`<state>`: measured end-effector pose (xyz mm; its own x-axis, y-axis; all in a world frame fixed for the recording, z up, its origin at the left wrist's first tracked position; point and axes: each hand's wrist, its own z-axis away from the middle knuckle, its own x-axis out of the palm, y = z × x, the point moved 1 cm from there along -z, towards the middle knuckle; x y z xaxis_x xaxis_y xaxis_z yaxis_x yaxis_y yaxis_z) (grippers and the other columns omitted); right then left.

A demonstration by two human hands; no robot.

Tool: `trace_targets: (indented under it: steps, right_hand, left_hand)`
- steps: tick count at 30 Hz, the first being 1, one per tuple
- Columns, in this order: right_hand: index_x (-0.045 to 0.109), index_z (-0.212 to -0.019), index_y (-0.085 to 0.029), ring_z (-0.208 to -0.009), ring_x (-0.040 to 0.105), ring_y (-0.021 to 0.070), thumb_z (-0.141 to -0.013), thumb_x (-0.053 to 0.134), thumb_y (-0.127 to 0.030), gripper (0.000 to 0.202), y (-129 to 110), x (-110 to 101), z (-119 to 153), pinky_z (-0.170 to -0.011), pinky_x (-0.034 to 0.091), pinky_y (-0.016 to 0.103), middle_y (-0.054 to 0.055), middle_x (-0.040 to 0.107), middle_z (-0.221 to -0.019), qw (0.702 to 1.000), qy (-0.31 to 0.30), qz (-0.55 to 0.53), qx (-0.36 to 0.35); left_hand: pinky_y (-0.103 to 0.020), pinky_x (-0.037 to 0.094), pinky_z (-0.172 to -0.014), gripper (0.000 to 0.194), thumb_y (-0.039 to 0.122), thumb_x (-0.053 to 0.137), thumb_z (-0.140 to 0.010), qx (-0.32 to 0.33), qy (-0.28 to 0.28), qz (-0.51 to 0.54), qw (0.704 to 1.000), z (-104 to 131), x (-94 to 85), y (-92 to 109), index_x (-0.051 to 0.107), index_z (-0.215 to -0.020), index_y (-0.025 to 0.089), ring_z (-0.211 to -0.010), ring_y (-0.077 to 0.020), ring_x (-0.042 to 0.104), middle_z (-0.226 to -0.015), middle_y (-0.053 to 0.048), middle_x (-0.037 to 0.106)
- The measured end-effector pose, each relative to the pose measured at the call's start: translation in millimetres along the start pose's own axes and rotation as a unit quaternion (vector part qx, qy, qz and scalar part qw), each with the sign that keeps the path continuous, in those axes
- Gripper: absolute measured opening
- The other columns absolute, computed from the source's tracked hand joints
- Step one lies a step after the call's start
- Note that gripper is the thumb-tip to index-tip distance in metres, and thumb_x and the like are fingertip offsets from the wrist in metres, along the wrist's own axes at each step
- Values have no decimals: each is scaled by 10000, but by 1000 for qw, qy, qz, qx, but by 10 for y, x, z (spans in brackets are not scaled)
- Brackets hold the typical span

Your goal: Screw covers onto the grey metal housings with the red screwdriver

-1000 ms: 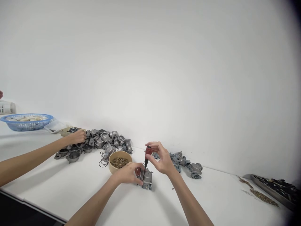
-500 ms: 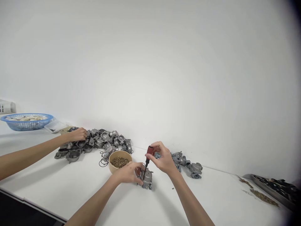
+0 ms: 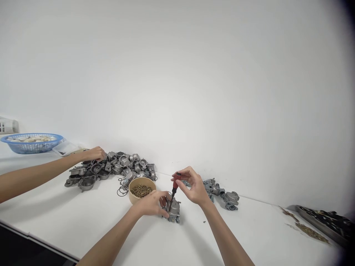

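With its fingers round the red handle, my right hand (image 3: 194, 185) holds a screwdriver (image 3: 176, 181), tilted slightly, its tip down on a grey metal housing (image 3: 173, 207). My left hand (image 3: 153, 202) grips that housing from the left, thumb in front and fingers behind, keeping it on the white table. The exact spot under the screwdriver tip is too small to make out. Just behind my left hand stands a round tan tub (image 3: 133, 184) of small brass-coloured screws (image 3: 141, 190).
Another person's hand (image 3: 97, 153) reaches over a heap of grey metal housings (image 3: 122, 164) at left. Black rubber rings (image 3: 122, 191) lie beside it. More metal parts (image 3: 231, 199) rest by the wall. Farther out are a blue basket (image 3: 31, 147), loose screws (image 3: 310, 232) and a dark tray (image 3: 327, 225).
My right fingers have shifted round the screwdriver handle, with the thumb now drawn back to the right. My left hand and the housing stay put. The other person's hand has moved slightly up and right.
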<state>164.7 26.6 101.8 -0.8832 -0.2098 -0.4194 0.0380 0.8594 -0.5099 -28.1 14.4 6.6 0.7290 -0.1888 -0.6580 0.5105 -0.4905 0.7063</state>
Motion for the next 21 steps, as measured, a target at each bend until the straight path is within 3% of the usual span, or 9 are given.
trace_targets:
  steps: [4, 6, 10, 17, 21]
  right_hand:
    - [511, -911, -243, -630, 651, 170, -790, 770, -304, 293, 29, 10, -6, -620, 553, 326, -13, 639, -742, 998, 33, 60, 16]
    - [519, -904, -242, -649, 641, 166, -796, 761, -307, 273, 31, 12, -10, -596, 537, 311, 0, 631, -792, 996, 41, 74, 3]
    - [534, -979, -237, -748, 669, 168, -893, 628, -286, 136, 2, 22, -9, -649, 558, 329, 73, 606, -1079, 999, 27, 27, -14]
    - [505, -933, -241, -661, 652, 156, -841, 709, -298, 231, 35, 65, -17, -584, 543, 302, 20, 612, -900, 998, 58, 18, 35]
    - [518, -1002, -240, -808, 675, 192, -891, 640, -302, 177, 14, 54, -6, -714, 570, 362, 69, 622, -1042, 1000, 26, -6, 13]
  left_hand:
    - [-302, 464, -761, 535, 410, 837, -622, -4, -1, -6, 1000, 0, 5, -23, 624, -1081, 238, -944, -248, 612, -926, -31, 659]
    - [-301, 462, -761, 524, 414, 833, -626, -2, 1, -8, 1000, 1, 3, -19, 626, -1074, 239, -924, -240, 618, -921, -25, 660]
    - [-293, 457, -748, 519, 431, 832, -626, -2, -1, -7, 1000, 5, -7, 4, 624, -1061, 240, -886, -224, 627, -908, -10, 658]
    - [-295, 458, -768, 512, 411, 835, -624, -4, 1, -9, 1000, 7, -7, -5, 627, -1060, 243, -922, -236, 620, -924, -18, 667]
    - [-296, 464, -761, 514, 405, 836, -621, -9, 3, -7, 1000, 11, -7, 14, 621, -1058, 242, -907, -236, 627, -891, -11, 668]
